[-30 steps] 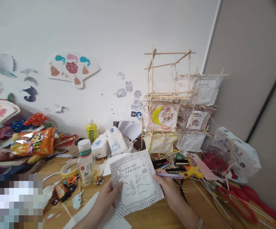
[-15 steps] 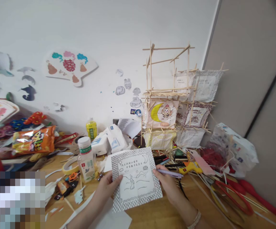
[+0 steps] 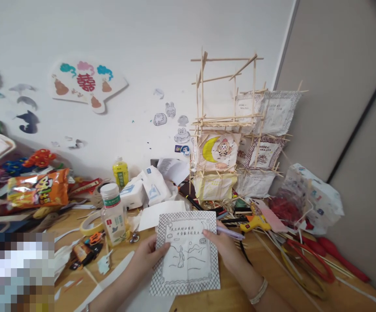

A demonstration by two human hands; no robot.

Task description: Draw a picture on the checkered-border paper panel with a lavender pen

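Note:
Between my hands is a sheet of paper with a drawing (image 3: 188,255): a cross-hatched border, lines of handwriting, hills and a robed figure. My left hand (image 3: 150,251) pinches its left edge, thumb on the front and fingers behind. At the upper right edge my right hand (image 3: 222,245) grips the sheet, with its thumb on the front. A light purple pen (image 3: 231,233) is also tucked in the right hand and points out to the right. A blank white sheet (image 3: 161,212) lies behind the drawing, and more white paper (image 3: 125,277) lies under it on the table.
A stick frame (image 3: 230,121) hung with decorated panels stands at the back. Left are a clear bottle (image 3: 113,216), a tape roll (image 3: 92,223) and an orange snack bag (image 3: 38,188). Right are a yellow glue gun (image 3: 256,222), red-handled scissors (image 3: 314,260) and a plastic bag (image 3: 318,199).
The drawing has moved slightly down and turned a little, and its top edge now looks level. My right thumb reaches further over its front. The whole view has shifted slightly.

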